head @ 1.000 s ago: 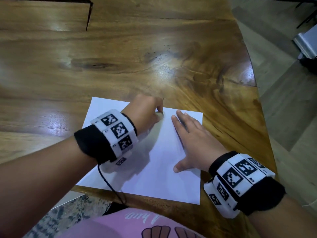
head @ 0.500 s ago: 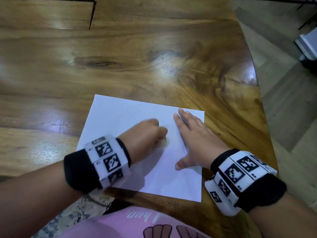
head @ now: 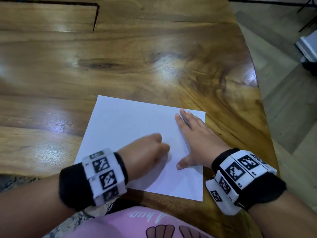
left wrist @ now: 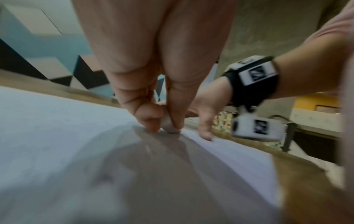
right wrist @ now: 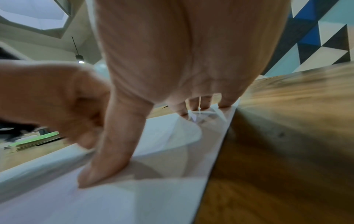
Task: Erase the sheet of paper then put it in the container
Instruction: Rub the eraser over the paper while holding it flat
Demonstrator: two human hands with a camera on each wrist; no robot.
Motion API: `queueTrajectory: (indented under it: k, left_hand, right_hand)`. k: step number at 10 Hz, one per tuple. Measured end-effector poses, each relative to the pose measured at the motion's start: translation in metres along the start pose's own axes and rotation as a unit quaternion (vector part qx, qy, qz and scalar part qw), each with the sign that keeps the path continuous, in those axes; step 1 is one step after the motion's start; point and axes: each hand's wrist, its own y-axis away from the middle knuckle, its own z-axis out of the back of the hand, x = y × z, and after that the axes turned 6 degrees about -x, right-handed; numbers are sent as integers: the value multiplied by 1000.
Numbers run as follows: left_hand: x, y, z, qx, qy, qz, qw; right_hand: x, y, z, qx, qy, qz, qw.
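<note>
Risk: tearing or creasing of paper sheet (head: 130, 121) if left hand (head: 145, 150), pinching eraser (left wrist: 169, 124), rubs hard; slipping if flat, spread right hand (head: 197, 140) lifts.

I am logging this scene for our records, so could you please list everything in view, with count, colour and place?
sheet of paper: one, white, flat on the table near its front edge
eraser: one, small, greyish, pinched in the left hand, its tip on the paper
table: one, glossy brown wood, under the paper
floor: grey-beige, right of the table
white object: one, on the floor at far right, unclear what it is
pink shirt: one, bottom edge of the head view
wrist bands: two, black with white marker blocks, one on each wrist
left hand: one, curled, on the paper's middle
right hand: one, flat, pressing the paper's right side
</note>
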Motion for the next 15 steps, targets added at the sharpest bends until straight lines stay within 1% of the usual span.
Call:
queueTrajectory:
  k: [1,2,3,4,5,6,7,8,9,10,11,12,13,14,15]
  left_hand:
    - [-8,22,-1,47,35,-10,998]
    - [-1,3,12,4,53,48,997]
    - [11,-21,23,-93,38,89,991]
    - [9,-5,19,-74,38,62,995]
    - [-4,28,8,-11,60,18,998]
    - [3,29,9,35,73,34,996]
    - [9,-1,20,-38,58,57,996]
    - [16,-13,19,-90,34,85,992]
    - [13,18,0,-41,-16,-29,999]
    - [8,41,-4,13,-1,-54,998]
    - [9,20,11,8,55,19,998]
    - [12,-19,21,-74,32,72,994]
    - [7,-17,14,-71,26,45,996]
    - [-11,17,2,15,30,-6,999]
    - [-14,25,-2,47,47,-11,998]
  right_hand:
    - [-1,-1,-1,1,-3,0,1000]
    - [-1,-1,-2,-3,5,4,1000]
    - [-2,-1,-3,-5,9,2,1000]
    - [-2,-1,-3,-2,7,1,1000]
    - [-2,-1,-2,-1,6,2,1000]
    - [-1,0,-2,2,4,3,1000]
    - [-1,0,-2,0,3,3,1000]
    - [-1,0,-2,0,-1,1,1000]
    - [-2,0,-2,2,-2,1,1000]
    - [-2,0,-2,-1,-7,2,1000]
    - [-2,0,-2,-2,-4,4,1000]
    - [-2,0,-2,-7,-8,4,1000]
    - [-3,0,-3,-6,-12,7,1000]
    - [-4,0,-4,-9,-12,11,1000]
    - [-4,0,-5,-12,-9,12,1000]
